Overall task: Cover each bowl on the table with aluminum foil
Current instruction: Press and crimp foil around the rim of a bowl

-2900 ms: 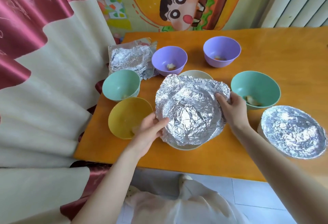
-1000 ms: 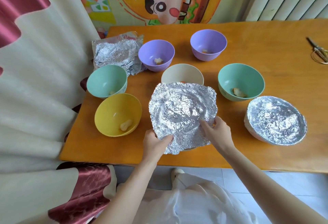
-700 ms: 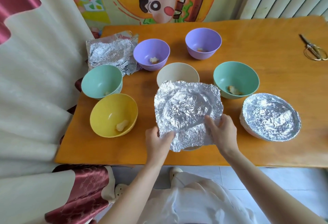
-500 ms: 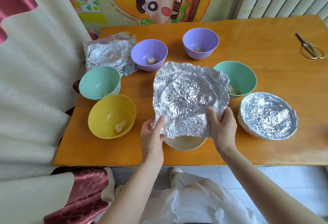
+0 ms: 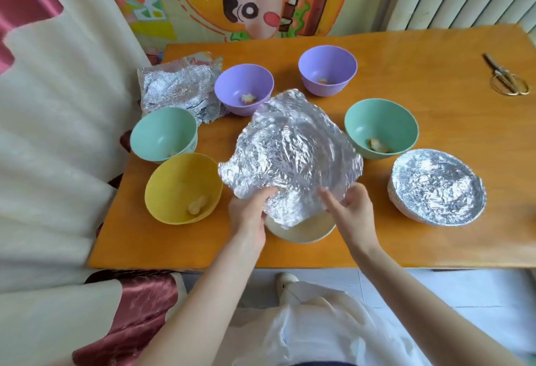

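From my remote view over the orange table (image 5: 435, 110), the left hand (image 5: 249, 214) pinches the near edge of a crinkled foil sheet (image 5: 293, 151), thumb on top and fingers curled beneath. The right hand (image 5: 352, 212), slightly blurred, grips the same edge further right, one finger stretched along the top of the foil. The sheet hangs tilted above a cream bowl (image 5: 301, 230) and hides most of it.

To the left are a yellow bowl (image 5: 182, 188) and a green bowl (image 5: 164, 138). Behind are two purple bowls (image 5: 245, 93) (image 5: 327, 74). To the right are another green bowl (image 5: 381, 129) and a foil-covered bowl (image 5: 438, 185). Spare foil (image 5: 177, 90) lies far left, and scissors (image 5: 506, 80) lie far right.
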`<control>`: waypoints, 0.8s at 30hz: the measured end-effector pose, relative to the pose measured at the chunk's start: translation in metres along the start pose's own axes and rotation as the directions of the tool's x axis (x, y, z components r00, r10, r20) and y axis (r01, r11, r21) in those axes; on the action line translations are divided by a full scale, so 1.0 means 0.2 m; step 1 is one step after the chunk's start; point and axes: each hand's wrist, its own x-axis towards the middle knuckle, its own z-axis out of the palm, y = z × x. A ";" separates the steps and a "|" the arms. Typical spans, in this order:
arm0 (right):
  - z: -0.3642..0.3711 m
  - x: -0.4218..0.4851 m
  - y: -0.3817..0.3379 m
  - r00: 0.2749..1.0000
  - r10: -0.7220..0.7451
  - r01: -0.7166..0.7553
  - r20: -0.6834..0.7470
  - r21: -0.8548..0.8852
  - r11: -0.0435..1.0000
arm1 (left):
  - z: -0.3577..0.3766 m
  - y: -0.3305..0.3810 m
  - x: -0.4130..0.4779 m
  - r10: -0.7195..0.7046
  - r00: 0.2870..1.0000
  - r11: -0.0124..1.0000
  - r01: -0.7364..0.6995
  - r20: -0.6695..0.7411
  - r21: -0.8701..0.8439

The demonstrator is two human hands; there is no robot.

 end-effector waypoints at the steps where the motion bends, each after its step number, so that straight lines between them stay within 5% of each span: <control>1: -0.02 0.01 -0.01 1.000 -0.016 0.015 0.012 0.007 1.000 | -0.02 0.01 0.03 0.025 1.000 0.998 -0.025 -0.007 0.059; 5: -0.12 0.08 -0.11 1.000 -0.024 0.023 0.009 0.078 0.997 | -0.05 0.07 0.06 0.071 0.995 0.948 -0.088 0.067 0.307; 10: -0.14 0.18 -0.09 0.993 -0.090 0.102 0.081 -0.161 0.982 | -0.06 0.11 0.04 -0.052 0.946 0.922 -0.077 0.319 0.379; 17: -0.10 0.18 -0.06 0.997 -0.069 0.060 -0.035 -0.218 0.974 | -0.08 0.06 0.04 0.174 0.960 0.873 -0.254 0.219 0.416; 20: -0.09 0.19 -0.02 0.999 -0.025 0.016 -0.039 -0.219 0.976 | -0.07 0.04 0.05 0.317 0.933 0.726 -0.354 0.171 0.589; 24: -0.06 0.21 0.03 1.000 0.006 -0.013 -0.025 -0.255 0.967 | -0.09 0.00 0.09 0.533 0.810 0.410 -0.500 0.245 0.763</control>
